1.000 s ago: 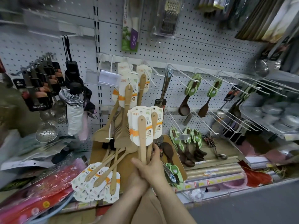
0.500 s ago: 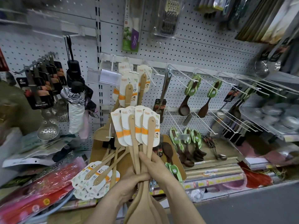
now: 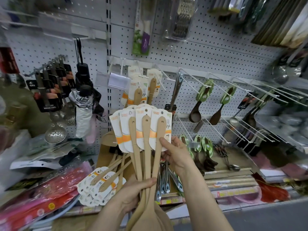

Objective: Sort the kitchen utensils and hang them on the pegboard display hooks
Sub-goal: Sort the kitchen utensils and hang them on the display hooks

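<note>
White pegboard (image 3: 208,52) is seen across the back wall, fitted with white wire hooks (image 3: 195,79). A cluttered shelf (image 3: 236,191) runs below it. Frame edges are blurred.
- Left section: steel skimmers (image 3: 55,135) on black cards, with a folded silver-and-black umbrella (image 3: 83,112) hung just beside them.
- Top: a packaged grater (image 3: 181,17).
- Right section: dark wooden spoons (image 3: 195,110) on green cards are hung on the hooks. More of them are laid on the shelf.
- Lower left: red packets (image 3: 50,194) are piled up.

Held wooden spatulas (image 3: 146,157):
- The bundle is held in front of the pegboard, handles up. The blades are cut off at the bottom edge.
- The wood is pale, with a hole near each handle tip. Three handles are seen in front.
- Four white cards (image 3: 143,129) with an orange band are fanned out behind the handles.
- The bundle is gripped low on the handles by the left hand (image 3: 133,194), thumb laid across the front, fingers wrapped behind.
- The rightmost card is pinched by the right hand (image 3: 175,155), thumb on the front, fingers behind.

Hung spatulas (image 3: 138,97) of the same kind are seen on a hook directly behind the bundle. Loose spatulas (image 3: 106,177) are laid on the shelf, left of the left hand. Metal utensils (image 3: 165,180) are laid near the right wrist.
</note>
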`<state>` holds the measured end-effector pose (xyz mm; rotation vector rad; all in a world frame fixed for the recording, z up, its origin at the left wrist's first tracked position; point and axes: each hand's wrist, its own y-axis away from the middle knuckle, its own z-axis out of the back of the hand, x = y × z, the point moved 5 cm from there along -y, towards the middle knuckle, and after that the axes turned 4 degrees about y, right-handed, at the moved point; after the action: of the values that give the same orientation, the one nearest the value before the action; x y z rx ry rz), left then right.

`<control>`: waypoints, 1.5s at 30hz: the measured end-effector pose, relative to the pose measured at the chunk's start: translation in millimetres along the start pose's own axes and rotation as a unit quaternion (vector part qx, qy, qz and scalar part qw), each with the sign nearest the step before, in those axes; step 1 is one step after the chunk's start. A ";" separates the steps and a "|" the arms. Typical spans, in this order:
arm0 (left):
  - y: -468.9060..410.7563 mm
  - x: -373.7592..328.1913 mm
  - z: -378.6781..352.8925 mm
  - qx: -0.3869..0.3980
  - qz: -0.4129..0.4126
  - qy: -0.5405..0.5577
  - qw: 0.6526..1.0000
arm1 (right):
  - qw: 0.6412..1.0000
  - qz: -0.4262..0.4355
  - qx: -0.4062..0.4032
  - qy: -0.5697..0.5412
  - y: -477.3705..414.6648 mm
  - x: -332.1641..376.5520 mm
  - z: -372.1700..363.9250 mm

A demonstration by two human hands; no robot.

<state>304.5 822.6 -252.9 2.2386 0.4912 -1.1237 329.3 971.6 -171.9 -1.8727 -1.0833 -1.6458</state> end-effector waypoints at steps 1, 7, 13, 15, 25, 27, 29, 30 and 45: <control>-0.5 -1.3 0.1 -0.006 0.002 0.002 1.000 | 1.000 0.001 0.005 0.000 -1.8 0.4 -0.4; -15.4 -5.9 9.3 -0.079 -0.023 0.025 0.996 | 1.000 0.025 0.015 0.003 -29.5 19.9 -1.5; -42.8 -18.1 12.8 -0.151 -0.064 0.044 0.986 | 0.991 0.099 0.010 0.089 -81.6 59.5 4.6; -52.6 -21.8 11.6 -0.163 -0.074 0.055 0.982 | 0.985 0.120 0.012 0.122 -97.1 65.3 6.8; -88.7 -21.0 1.3 -0.231 -0.111 0.081 0.963 | 0.978 0.149 0.049 0.136 -150.8 68.8 16.5; -92.7 -22.2 2.1 -0.253 -0.118 0.086 0.956 | 0.978 0.150 0.063 0.130 -157.3 71.2 15.9; -96.1 -20.2 4.9 -0.279 -0.118 0.095 0.948 | 0.977 0.159 0.082 0.118 -160.3 73.5 16.2; -96.3 -20.3 7.0 -0.291 -0.120 0.095 0.944 | 0.976 0.164 0.089 0.112 -159.3 73.3 17.4; -84.7 -32.1 19.1 -0.316 -0.139 0.013 0.938 | 0.971 0.187 0.113 0.098 -110.2 56.4 34.9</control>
<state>227.6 873.0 -264.1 1.6508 1.0418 -0.8948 266.0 1080.1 -144.7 -1.6097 -0.7454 -1.3931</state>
